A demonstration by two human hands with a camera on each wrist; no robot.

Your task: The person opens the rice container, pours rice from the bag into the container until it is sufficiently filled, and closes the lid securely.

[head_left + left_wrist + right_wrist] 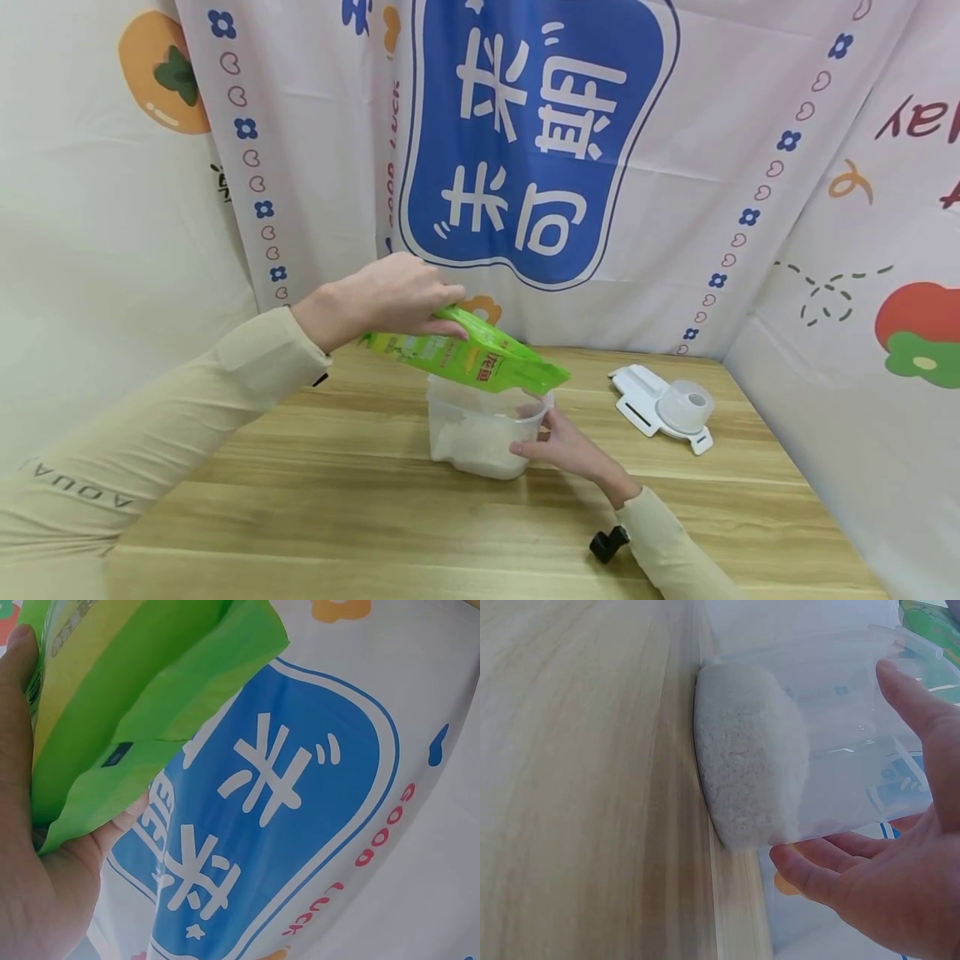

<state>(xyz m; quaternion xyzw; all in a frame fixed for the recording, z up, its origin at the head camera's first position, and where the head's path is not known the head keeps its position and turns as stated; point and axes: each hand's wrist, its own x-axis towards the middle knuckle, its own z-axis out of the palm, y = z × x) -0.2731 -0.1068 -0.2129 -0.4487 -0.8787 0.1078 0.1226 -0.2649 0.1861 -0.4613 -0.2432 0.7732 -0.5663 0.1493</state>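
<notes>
My left hand [401,296] grips a green plastic bag [472,354] by its upper end. The bag tilts down to the right, its lower end over the mouth of a clear plastic container [442,408] on the table. In the left wrist view the green bag [142,697] lies between thumb and fingers. White rice [750,757] fills the bottom part of the container, heaped unevenly. My right hand [558,446] holds the container's right side, thumb and fingers spread around its wall.
On the wooden table [315,500], to the right, lies a white lid [645,400] with a clear round cup [686,404] on it. Printed curtains [525,317] stand close behind and along both sides. A black device [607,544] sits at my right wrist.
</notes>
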